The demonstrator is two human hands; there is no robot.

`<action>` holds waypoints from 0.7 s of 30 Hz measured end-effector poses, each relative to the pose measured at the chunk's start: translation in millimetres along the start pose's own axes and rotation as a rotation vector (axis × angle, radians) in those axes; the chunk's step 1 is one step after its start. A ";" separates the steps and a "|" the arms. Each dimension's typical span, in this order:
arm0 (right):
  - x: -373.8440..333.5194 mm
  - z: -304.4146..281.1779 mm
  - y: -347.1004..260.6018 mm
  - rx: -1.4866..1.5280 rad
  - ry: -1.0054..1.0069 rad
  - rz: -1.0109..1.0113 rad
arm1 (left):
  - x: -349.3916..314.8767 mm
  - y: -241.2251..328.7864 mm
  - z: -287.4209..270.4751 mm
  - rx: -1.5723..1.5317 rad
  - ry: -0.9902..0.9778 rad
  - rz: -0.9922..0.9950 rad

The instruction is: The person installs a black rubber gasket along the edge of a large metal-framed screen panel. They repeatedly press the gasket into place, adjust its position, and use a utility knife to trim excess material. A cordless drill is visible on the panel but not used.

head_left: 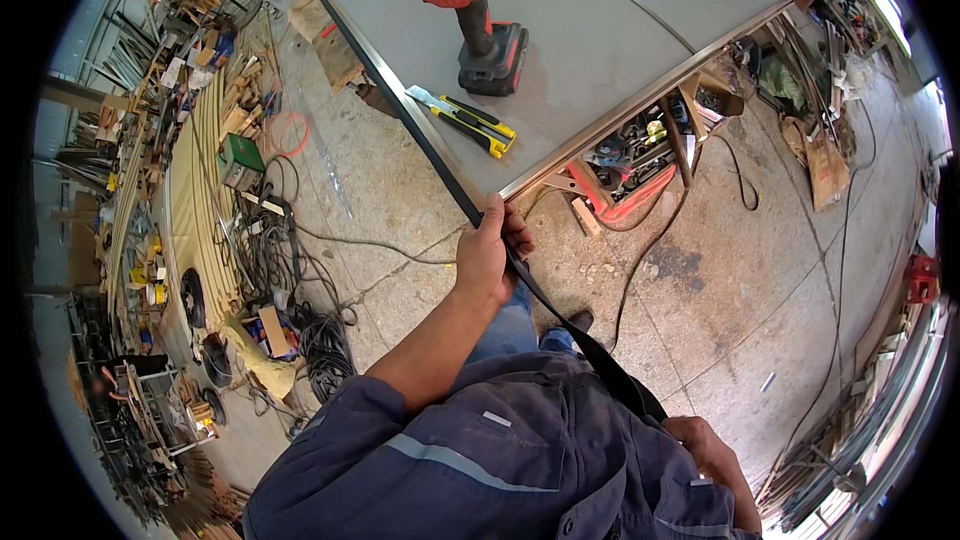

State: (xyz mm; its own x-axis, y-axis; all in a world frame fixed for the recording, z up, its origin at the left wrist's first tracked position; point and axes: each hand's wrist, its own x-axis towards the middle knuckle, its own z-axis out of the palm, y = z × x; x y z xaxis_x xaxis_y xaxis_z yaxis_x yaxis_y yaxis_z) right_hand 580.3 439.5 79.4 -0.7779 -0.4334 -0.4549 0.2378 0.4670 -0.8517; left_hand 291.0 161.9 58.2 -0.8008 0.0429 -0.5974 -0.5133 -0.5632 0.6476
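Note:
A grey panel [620, 70] with metal edging lies in front of me, one corner pointing at me. Along its left edge runs a black flexible strip [600, 362], which leaves the corner and hangs down across my body to the right. At that corner my left hand [488, 255] grips the strip, thumb on top and fingers curled under. Lower right, by my hip, my right hand [705, 445] is closed round the strip's other stretch, its fingers partly hidden. On the panel lie a yellow-and-black utility knife [468, 122] and a red-and-black cordless power tool [492, 60], standing on its battery.
Below the panel's right edge sits a box of tools [640, 155] with red trim. Cables [650, 270] trail over the concrete floor [720, 310]. Wood strips [200, 190], a green box [240, 162] and coiled black cable [335, 355] lie at the left. Long profiles [870, 440] are stacked lower right.

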 end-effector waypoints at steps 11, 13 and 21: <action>-11.8 3.5 -10.2 0.188 -0.123 0.384 | 0.7 -0.8 1.3 -0.013 0.018 -0.008; -7.3 -2.4 -25.7 0.177 -0.108 0.388 | 1.3 -1.0 1.2 -0.009 0.011 -0.009; -10.1 -1.9 -22.2 0.244 -0.113 0.429 | 1.0 0.0 -0.3 -0.024 -0.013 -0.025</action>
State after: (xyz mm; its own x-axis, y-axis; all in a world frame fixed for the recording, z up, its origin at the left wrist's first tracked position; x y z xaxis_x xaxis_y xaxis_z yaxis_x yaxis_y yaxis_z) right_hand 581.7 435.1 103.4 -0.5155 -0.3292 -0.7911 0.6620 0.4332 -0.6116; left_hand 290.3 161.7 57.4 -0.7915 0.0677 -0.6074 -0.5260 -0.5815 0.6206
